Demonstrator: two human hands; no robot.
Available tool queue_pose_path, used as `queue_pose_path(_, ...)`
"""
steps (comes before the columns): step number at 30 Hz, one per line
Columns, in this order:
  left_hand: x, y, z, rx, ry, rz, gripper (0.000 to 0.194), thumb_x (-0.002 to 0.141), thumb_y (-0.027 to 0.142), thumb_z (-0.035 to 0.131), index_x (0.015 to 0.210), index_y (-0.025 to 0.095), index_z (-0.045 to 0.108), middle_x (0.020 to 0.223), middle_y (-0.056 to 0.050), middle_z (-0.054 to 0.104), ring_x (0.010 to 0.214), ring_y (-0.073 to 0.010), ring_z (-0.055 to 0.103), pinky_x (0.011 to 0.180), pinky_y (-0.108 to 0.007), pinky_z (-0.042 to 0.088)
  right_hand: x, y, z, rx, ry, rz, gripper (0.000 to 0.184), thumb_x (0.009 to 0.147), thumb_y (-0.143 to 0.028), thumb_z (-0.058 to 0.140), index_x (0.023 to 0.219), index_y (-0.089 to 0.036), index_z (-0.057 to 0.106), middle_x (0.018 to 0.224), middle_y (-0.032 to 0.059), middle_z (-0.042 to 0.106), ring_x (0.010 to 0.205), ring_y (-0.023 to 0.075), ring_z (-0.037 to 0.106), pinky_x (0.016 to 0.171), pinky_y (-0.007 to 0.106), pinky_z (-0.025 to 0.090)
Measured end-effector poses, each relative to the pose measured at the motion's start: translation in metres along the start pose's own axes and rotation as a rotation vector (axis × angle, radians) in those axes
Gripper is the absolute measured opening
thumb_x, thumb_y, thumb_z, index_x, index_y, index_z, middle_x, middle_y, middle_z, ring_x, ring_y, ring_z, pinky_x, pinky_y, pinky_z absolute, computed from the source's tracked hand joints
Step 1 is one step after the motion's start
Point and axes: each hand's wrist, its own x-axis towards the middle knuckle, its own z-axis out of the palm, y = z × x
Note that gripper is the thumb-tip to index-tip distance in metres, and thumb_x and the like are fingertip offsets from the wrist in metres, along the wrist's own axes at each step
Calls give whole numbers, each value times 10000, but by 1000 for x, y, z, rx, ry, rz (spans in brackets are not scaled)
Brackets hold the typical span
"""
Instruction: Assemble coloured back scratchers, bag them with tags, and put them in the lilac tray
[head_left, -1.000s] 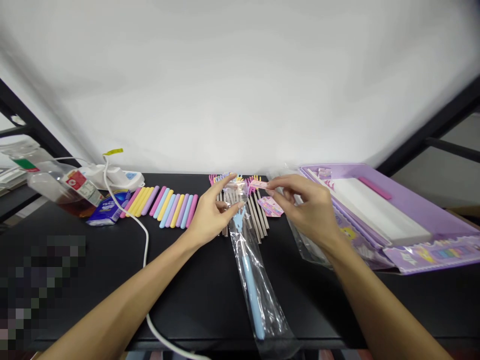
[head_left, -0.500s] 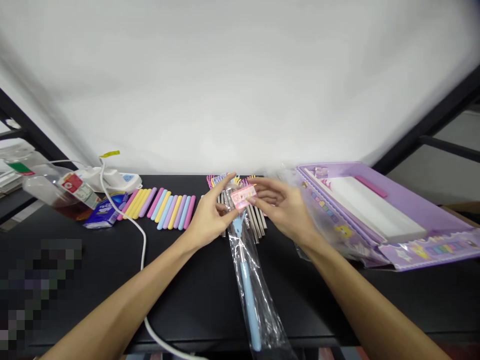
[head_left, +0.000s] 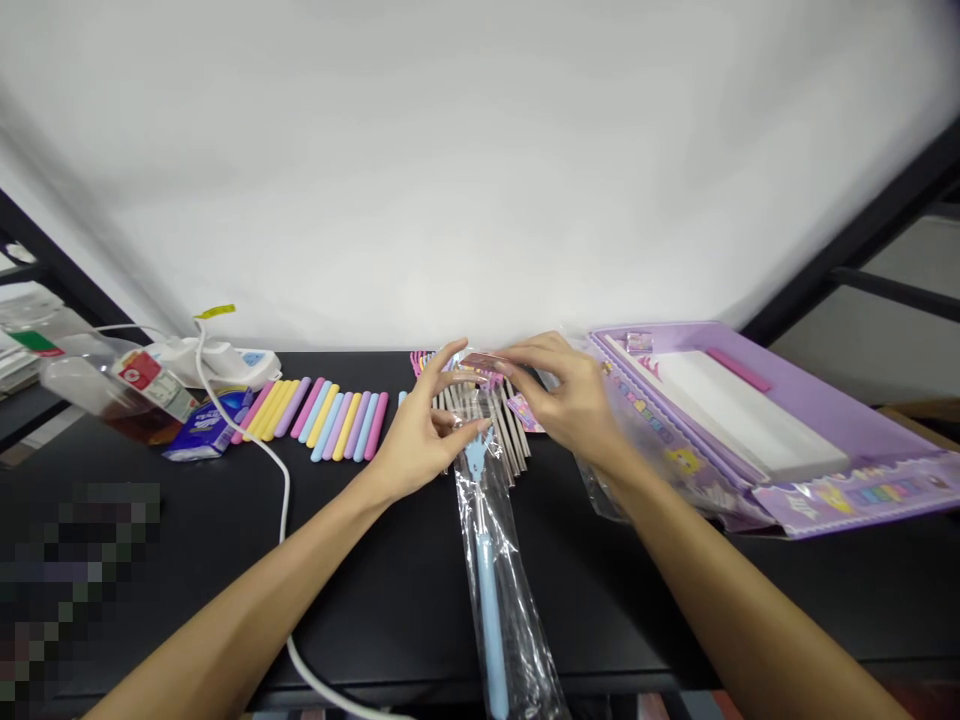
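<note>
A clear plastic bag (head_left: 517,590) lies lengthwise before me, holding a light-blue back scratcher (head_left: 491,610) with a claw-like head and thin metal shaft. At the bag's upper end is my left hand (head_left: 427,425), its thumb against the plastic and its other fingers curled behind. My right hand (head_left: 566,395) pinches a small pink printed card (head_left: 484,360) between thumb and fingers, just above that end. The card is tilted nearly edge-on. Behind and under the hands lie several more scratchers with metal shafts (head_left: 514,435), partly hidden.
Rows of pastel handles (head_left: 345,425) lie left of my hands. Farther left are a white cable (head_left: 283,500), a power strip (head_left: 255,365), a blue packet (head_left: 206,425) and a bottle (head_left: 112,385). On the right stands an open purple box (head_left: 817,410) beside crumpled clear plastic.
The pink card has tipped from facing me to nearly edge-on and moved up with my right hand. My left hand stays at the bag's upper end.
</note>
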Motion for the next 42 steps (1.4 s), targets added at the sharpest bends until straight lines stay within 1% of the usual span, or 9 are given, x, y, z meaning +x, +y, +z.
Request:
queue_pose_path(4, -1, 1, 0, 6, -19, -3, 790, 862, 311, 744, 1496, 443, 292, 1379, -95, 556, 488, -9, 514, 442, -194, 463, 3, 5, -6, 70, -47, 54, 202, 929, -194, 656, 1103, -269, 725, 997, 34, 719, 958, 207, 664, 887, 408, 533)
queue_pose_path(10, -2, 3, 0, 16, -7, -41, 731, 858, 300, 749, 1438, 432, 326, 1445, -101, 485, 488, 6, 513, 445, -193, 469, 8, 5, -13, 58, -63, 20, 123, 915, -180, 671, 1006, -248, 716, 954, 39, 671, 950, 203, 650, 868, 389, 530)
queue_pose_path(15, -2, 3, 0, 15, -26, -39, 748, 867, 313, 737, 1468, 433, 308, 1443, -110, 500, 487, 3, 503, 434, -189, 458, 10, 2, -12, 40, -44, 3, 114, 924, -189, 657, 994, -256, 717, 943, 37, 678, 957, 212, 642, 868, 399, 526)
queue_pose_path(20, -2, 3, 0, 58, -10, -68, 764, 862, 326, 736, 1492, 421, 314, 1488, -136, 466, 520, -7, 515, 478, -207, 489, 11, 3, -9, 76, -79, 58, 103, 902, -209, 691, 992, -246, 726, 940, 38, 699, 930, 210, 664, 861, 397, 531)
queue_pose_path(27, -3, 7, 1, 25, -23, -89, 733, 864, 316, 730, 1483, 413, 349, 1541, -146, 412, 492, 17, 467, 452, -201, 428, 9, 2, -3, 23, -116, 46, 88, 878, -179, 706, 917, -252, 735, 902, 24, 725, 961, 226, 616, 872, 409, 494)
queue_pose_path(30, -2, 5, 0, 3, -14, -87, 728, 864, 312, 730, 1481, 413, 358, 1524, -144, 434, 498, 7, 485, 451, -208, 426, 6, 0, 2, 14, -80, 92, 18, 880, -246, 714, 878, -239, 731, 914, 40, 684, 951, 225, 618, 874, 420, 499)
queue_pose_path(35, -2, 4, -2, -27, -14, -69, 725, 861, 303, 730, 1473, 420, 360, 1521, -118, 438, 491, 13, 468, 443, -205, 413, -2, -2, 10, 272, -89, 281, 218, 803, -346, 791, 946, -214, 692, 1138, 73, 606, 1026, 223, 653, 829, 370, 583)
queue_pose_path(38, -2, 6, -2, -39, -16, -52, 739, 870, 305, 721, 1483, 425, 326, 1526, -118, 434, 511, 3, 493, 463, -210, 421, -6, 0, 13, 386, -148, 385, 328, 768, -355, 820, 1006, -211, 645, 1049, 47, 660, 887, 199, 700, 771, 354, 602)
queue_pose_path(42, -3, 8, -2, -56, -5, -28, 806, 852, 350, 747, 1495, 444, 270, 1499, -110, 457, 516, -12, 499, 455, -211, 430, -8, 4, 15, 413, -113, 371, 272, 774, -359, 816, 934, -200, 664, 923, 32, 708, 858, 211, 719, 789, 369, 602)
